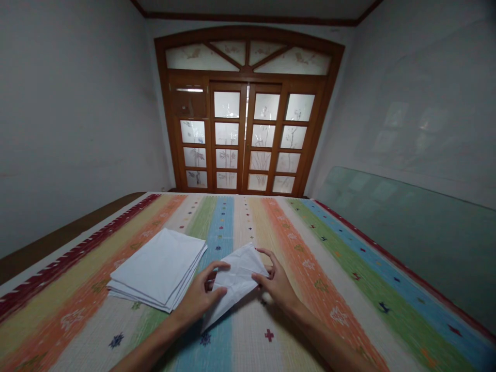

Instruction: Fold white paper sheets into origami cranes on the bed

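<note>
1. Plain room, colorful striped tablecloth point(337, 279) covering the table.
2. Grip: left hand point(207, 289) and right hand point(279, 279) are both pinching one white sheet point(236, 274), thumbs on the near face.
3. That sheet's in front of the person, low over the cloth. Slanted edges and creases say some folding's done, I'd guess; can't tell if it's finished.
4. Paper stack point(160, 266) sits just left of it, lying flat, so those look untouched to me.
5. Further out: wood-framed glass doors point(228, 137), pale walls point(77, 103), greenish panel point(406, 227) on the right.
</note>
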Tool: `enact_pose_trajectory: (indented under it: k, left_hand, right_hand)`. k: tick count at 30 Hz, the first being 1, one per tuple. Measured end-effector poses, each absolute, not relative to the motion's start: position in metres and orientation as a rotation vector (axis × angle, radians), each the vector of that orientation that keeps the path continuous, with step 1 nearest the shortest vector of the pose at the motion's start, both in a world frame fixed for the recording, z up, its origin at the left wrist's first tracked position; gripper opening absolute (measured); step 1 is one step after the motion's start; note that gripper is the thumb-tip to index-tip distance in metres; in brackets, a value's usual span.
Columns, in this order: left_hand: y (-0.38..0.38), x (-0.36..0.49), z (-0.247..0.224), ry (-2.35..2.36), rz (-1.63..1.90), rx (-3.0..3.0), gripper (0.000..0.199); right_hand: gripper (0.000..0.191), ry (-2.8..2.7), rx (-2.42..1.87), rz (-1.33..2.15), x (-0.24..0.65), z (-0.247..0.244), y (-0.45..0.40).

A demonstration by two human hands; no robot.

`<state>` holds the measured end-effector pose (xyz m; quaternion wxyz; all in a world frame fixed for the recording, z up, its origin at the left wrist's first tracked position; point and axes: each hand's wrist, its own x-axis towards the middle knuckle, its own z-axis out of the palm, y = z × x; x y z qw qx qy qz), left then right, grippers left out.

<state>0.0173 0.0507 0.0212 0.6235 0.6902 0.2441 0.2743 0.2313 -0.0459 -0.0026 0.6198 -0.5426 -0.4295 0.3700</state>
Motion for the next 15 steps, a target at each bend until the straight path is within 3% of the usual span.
enact_pose_trajectory:
  k: [6,8,12,15]
  left_hand:
    - [0.054,0.018,0.02,0.613,0.74,1.66,0.027]
    - [0.054,0.018,0.02,0.61,0.746,1.633,0.035]
    - [0.055,0.017,0.018,0.568,0.687,1.463,0.078]
    - [0.058,0.016,0.016,0.584,0.664,1.5,0.061]
  right_hand:
    - [0.07,-1.04,-1.288,0.84,0.226,0.0,-0.048]
    - [0.058,-1.063,-1.296,0.799,0.225,-0.002,-0.047]
    - [0.024,-1.163,-1.321,0.694,0.225,-0.006,-0.047]
    - [0.028,-1.209,-1.342,0.668,0.226,-0.01,-0.047]
